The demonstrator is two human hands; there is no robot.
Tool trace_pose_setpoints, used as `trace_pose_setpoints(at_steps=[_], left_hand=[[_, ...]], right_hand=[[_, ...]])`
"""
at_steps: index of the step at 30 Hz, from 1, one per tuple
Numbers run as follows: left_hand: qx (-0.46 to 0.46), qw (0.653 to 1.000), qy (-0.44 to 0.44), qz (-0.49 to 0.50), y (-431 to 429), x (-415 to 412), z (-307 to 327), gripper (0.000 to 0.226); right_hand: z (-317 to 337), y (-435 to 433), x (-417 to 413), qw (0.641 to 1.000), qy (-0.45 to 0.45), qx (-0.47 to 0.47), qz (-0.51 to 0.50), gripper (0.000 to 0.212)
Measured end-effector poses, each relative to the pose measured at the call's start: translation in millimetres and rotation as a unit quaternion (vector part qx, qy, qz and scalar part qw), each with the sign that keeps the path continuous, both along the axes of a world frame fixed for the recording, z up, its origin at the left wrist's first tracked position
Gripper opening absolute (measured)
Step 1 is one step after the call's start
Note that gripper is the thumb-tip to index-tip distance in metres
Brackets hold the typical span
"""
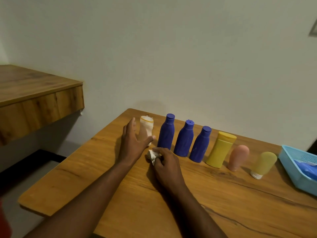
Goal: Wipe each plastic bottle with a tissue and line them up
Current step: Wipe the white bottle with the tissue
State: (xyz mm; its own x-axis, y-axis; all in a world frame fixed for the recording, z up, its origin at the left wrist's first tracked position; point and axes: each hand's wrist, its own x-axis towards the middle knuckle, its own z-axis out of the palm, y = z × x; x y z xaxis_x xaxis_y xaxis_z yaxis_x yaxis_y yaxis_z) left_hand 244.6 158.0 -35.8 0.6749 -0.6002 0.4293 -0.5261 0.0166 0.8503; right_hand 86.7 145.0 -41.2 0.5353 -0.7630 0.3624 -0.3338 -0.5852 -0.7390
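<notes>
pale bottle [145,129] beside blue bottle [166,133]
left grip [132,145] open, likely steadying it; right grip [166,162] pinches tissue [152,156] for wiping.

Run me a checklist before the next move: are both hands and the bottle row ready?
1. Tissue in right hand: ok, its fingers pinch it, crumpled.
2. Left hand free: ok, open beside the white bottle; contact cannot tell.
3. White bottle upright at the row's left end: ok.
4. Blue bottles, yellow bottle, pink tube and yellow tube standing in line: ok.
5. More to wipe in the blue basket: cannot tell; a blue item lies inside, partly cut off.
</notes>
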Motion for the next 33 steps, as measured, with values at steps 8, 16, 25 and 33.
trace_pose_setpoints(at_steps=[8, 16, 25, 33], left_hand=[[0.01, 0.999, 0.015, -0.039, 48.6, -47.9, -2.9, 0.043], [0.027, 0.98, 0.078, -0.182, 79.8, -106.5, -3.1, 0.024], [0.045, 0.957, 0.084, -0.274, 97.6, -166.7, 3.0, 0.023], [0.058, 0.945, 0.077, -0.313, 100.2, -212.9, 4.1, 0.019]], right_hand=[[1.3, 16.5, -22.2, 0.997, -0.072, 0.027, -0.033, 0.028], [8.4, 46.1, -71.6, 0.986, -0.144, 0.045, -0.066, 0.013], [9.4, 67.4, -146.5, 0.982, -0.147, 0.049, -0.11, 0.012], [9.3, 75.8, -196.1, 0.98, -0.138, 0.032, -0.138, 0.014]])
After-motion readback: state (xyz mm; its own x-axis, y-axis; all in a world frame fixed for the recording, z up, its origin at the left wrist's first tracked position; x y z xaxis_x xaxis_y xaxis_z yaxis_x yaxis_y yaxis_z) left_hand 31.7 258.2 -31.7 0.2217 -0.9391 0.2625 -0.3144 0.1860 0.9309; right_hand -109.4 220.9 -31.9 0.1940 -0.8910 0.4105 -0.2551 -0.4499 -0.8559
